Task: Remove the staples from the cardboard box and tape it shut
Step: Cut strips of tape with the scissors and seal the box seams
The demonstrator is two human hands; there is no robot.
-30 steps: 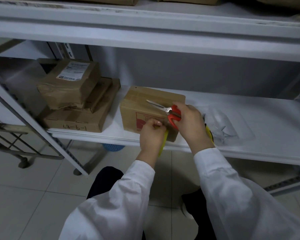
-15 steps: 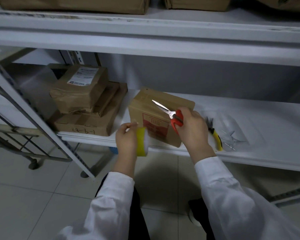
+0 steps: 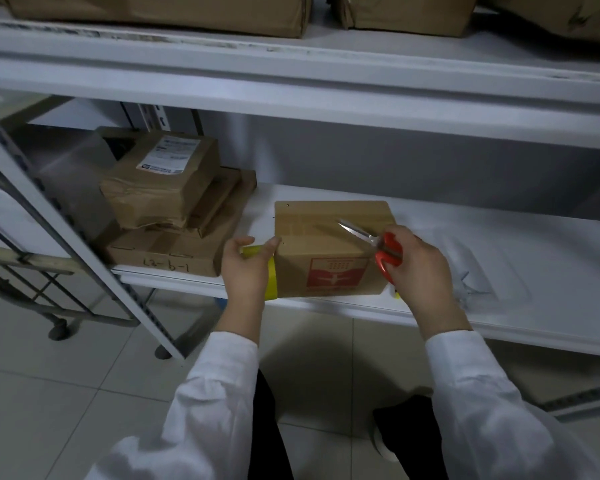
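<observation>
Sitting near the front edge of a white shelf (image 3: 520, 237), the cardboard box (image 3: 323, 233) lies flat with its flaps down and a red printed panel facing the person. The left hand (image 3: 245, 277) is at the box's left end, its fingers (image 3: 269, 244) curled round a yellow roll of tape (image 3: 272, 284) and holding it against that end, with one fingertip touching the box's upper left corner. The right hand (image 3: 421, 271) is at the box's right end, gripping a pair of scissors (image 3: 373, 241) by the red handles. The blades look nearly closed and point up and left across the top of the box. Just below the right hand, at the box's lower right corner, a small bit of yellow shows; what it belongs to cannot be told. Left of the box, a stack of brown parcels (image 3: 174, 216) stands on the same shelf, the lowest marked with handwriting. Right of the box lies a clear plastic tray (image 3: 489, 268), its contents too blurred to name.
</observation>
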